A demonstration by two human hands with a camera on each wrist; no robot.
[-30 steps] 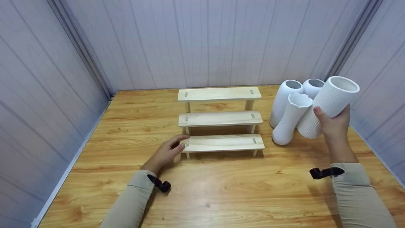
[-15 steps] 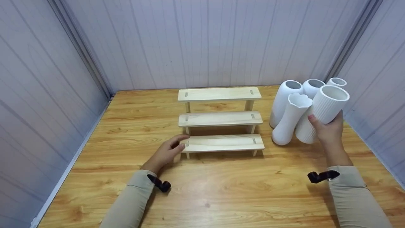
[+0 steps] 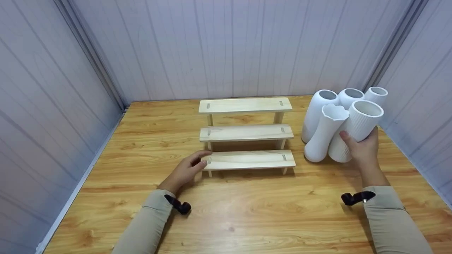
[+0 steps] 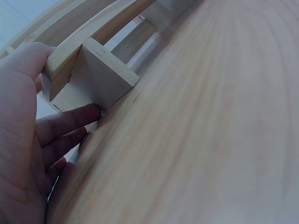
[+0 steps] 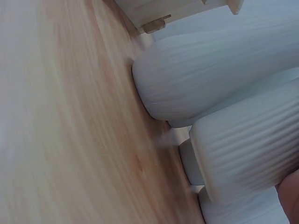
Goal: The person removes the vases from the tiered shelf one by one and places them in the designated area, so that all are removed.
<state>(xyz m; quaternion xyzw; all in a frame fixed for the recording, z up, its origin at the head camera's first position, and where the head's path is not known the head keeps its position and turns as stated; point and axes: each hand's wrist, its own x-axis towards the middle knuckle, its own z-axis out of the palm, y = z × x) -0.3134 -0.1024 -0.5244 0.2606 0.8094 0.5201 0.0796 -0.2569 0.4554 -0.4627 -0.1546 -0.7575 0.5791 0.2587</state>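
Note:
My right hand (image 3: pixel 365 150) grips a white ribbed vase (image 3: pixel 362 121) around its side, thumb toward the left. In the right wrist view that ribbed vase (image 5: pixel 247 140) has its base close over the tabletop, beside a smooth vase (image 5: pixel 201 70). A wavy-rimmed vase (image 3: pixel 323 135) stands just left of the held one. Far to the left, my left hand (image 3: pixel 185 169) holds the left end of the lowest step of a three-step wooden stand (image 3: pixel 247 160). The left wrist view shows fingers (image 4: pixel 70 123) at the stand's leg (image 4: pixel 103 77).
Behind the held vase stand a rounded white vase (image 3: pixel 319 109), another white vase (image 3: pixel 351 97) and a narrower one (image 3: pixel 376 95). The stand's upper steps (image 3: pixel 245 105) rise toward the back wall (image 3: pixel 226 49). Everything rests on a wood-grain table (image 3: pixel 226 215).
My right hand has brought the ribbed vase down, nearer and slightly left, next to the wavy-rimmed vase. The narrow vase behind has come into view. My left hand stays at the stand.

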